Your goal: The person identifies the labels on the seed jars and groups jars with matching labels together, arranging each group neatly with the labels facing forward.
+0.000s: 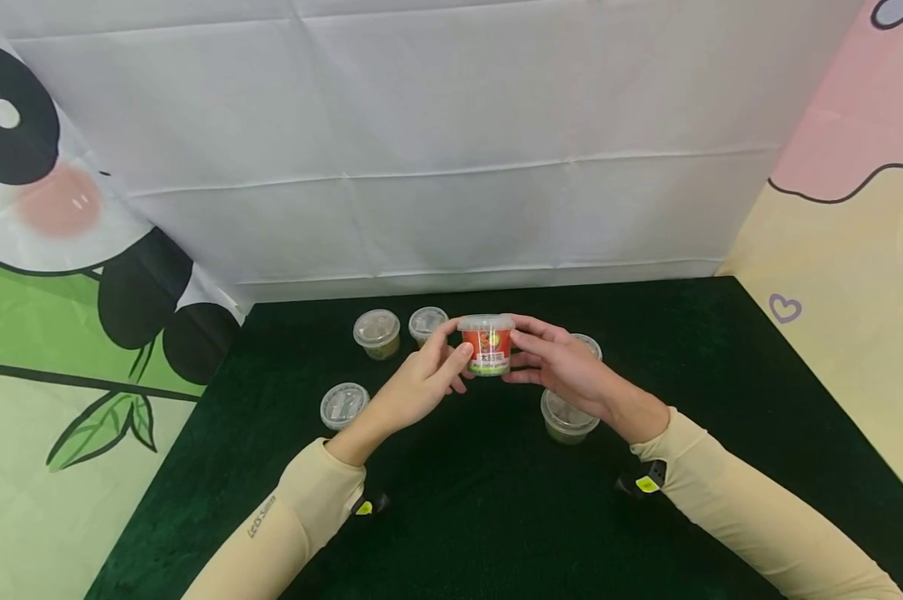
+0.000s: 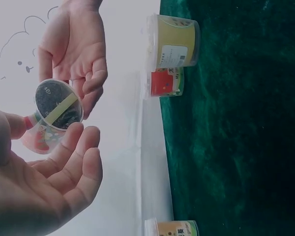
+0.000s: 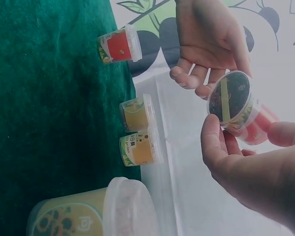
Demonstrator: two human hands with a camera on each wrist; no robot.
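Observation:
A small clear plastic cup with a red-and-green label and translucent lid is held above the dark green cloth. My left hand grips its left side, the thumb on the front near the label. From the right, my right hand holds the other side between thumb and fingers. Both wrist views show the cup's underside, dark with a pale yellow strip across it. What fills the cup cannot be made out beyond that dark bottom.
Several similar lidded cups stand on the cloth. A front left cup is partly behind my left wrist; two stand back left, including a wider one. Beneath my right hand are a front right cup and one mostly hidden behind. White fabric hangs behind.

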